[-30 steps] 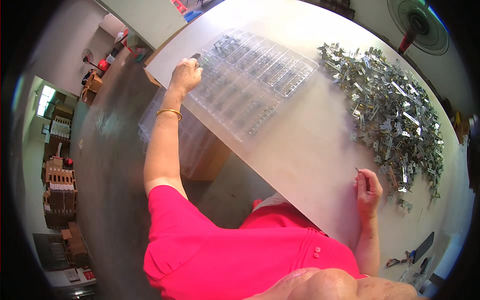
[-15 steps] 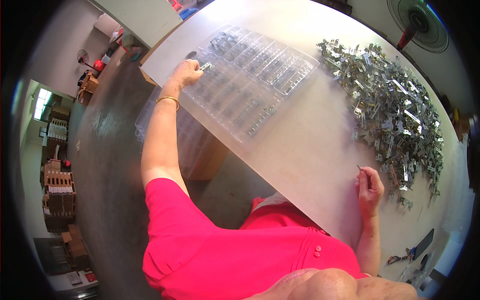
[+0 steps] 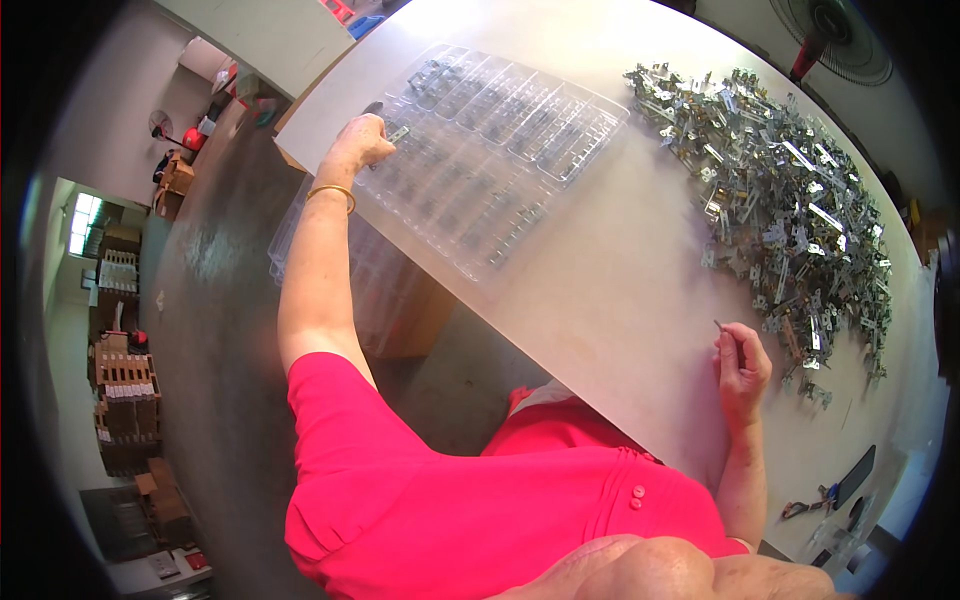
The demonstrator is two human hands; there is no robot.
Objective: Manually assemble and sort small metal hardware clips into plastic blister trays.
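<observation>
The left hand is stretched far out, up at 11 o'clock. Its fingers pinch a small metal part and hold it over the near left corner of the clear tray. The hand is right at the tray's edge. A gold bangle sits on that wrist.

The tray lies on the white table, at 12 o'clock. It has many little rows of pockets. Metal parts sit in some of them, but they are too small to count.

The right hand rests on the table at 4 o'clock, well apart from the tray. Its fingers are curled shut around a thin pin that pokes up out of the fist.

A big pile of shiny metal parts covers the table at 2 o'clock. The near end of the pile is just beside the right hand.

More clear trays are stacked below the table edge, at 10 o'clock, under the left arm. A fan stands past the table at 1 o'clock. Some tools lie at the table edge at 4 o'clock, too small to tell apart.
</observation>
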